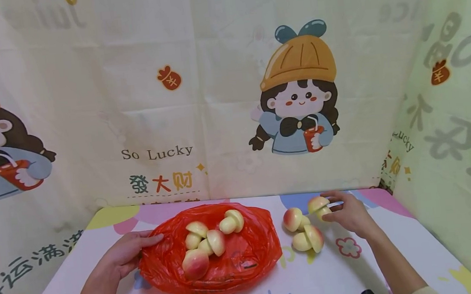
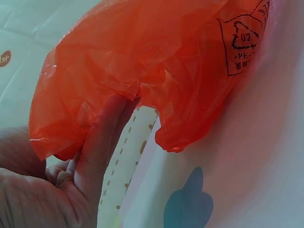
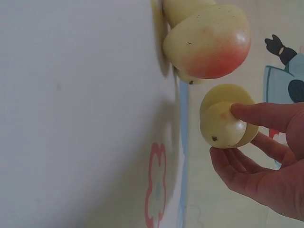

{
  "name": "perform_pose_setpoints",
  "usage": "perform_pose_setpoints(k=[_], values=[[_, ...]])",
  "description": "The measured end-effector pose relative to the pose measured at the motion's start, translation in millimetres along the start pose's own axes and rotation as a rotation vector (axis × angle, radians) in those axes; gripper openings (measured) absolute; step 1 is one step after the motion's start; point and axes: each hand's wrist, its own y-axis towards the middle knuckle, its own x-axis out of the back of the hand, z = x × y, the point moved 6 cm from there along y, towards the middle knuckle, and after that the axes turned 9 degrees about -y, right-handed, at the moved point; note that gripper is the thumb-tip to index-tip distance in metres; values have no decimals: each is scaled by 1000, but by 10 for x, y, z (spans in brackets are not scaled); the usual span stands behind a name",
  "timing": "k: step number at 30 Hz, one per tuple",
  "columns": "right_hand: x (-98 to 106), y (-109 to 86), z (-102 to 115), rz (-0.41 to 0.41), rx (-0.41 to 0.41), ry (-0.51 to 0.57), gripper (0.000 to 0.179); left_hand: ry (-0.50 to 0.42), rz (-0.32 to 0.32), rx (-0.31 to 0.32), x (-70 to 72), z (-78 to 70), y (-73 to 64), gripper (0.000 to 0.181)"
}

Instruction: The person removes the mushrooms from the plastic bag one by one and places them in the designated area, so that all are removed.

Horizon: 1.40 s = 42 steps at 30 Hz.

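Here we are in the head view: a red plastic bag [image 1: 248,278] sits mouth-up on the worktop [image 1: 316,281], four toy mushrooms [image 1: 195,264] inside. The left hand [image 1: 127,254] has it by the left edge. Over on the other side, the right hand [image 1: 350,214] pinches a blush-capped toy mushroom [image 1: 319,206], with an upper loose mushroom [image 1: 292,219] and a lower loose mushroom [image 1: 308,241] just beside it. Here's the relation that counts: the bag's mouth lies left of the right grip and a little nearer the person, the loose pair partly between; the left hand is the nearer one to the bag.

Down to the left wrist view: thin red film hangs around the fingers, the grip on the bag's edge partly hidden by folds (a printed recycling mark [image 2: 246,35] shows, of all things).

And the right wrist view: thumb on one side, fingers on the other, mushroom between their tips, seemingly clear of the worktop. Its long axis runs roughly toward the camera, stem end facing us, cap behind, the loose mushrooms close by.
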Motion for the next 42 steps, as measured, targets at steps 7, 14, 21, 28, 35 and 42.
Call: perform_pose_setpoints(k=[7,14,21,28,35,42], values=[[-26,13,-17,5,-1,-1,64,5,-12,-3,-4,15,15,59],[-62,22,-25,10,-15,-10,64,6,-34,1,-11,14,3,58],[-107,35,-67,16,-17,-28,67,-1,-5,-6,-22,6,6,58],[-151,51,-75,17,-21,-32,65,2,-23,-7,-16,18,17,57],[-167,54,-73,6,-32,-48,63,3,-18,-6,-13,45,33,56],[-174,81,-64,-5,-40,-58,63,1,-11,-10,-9,42,31,55]])
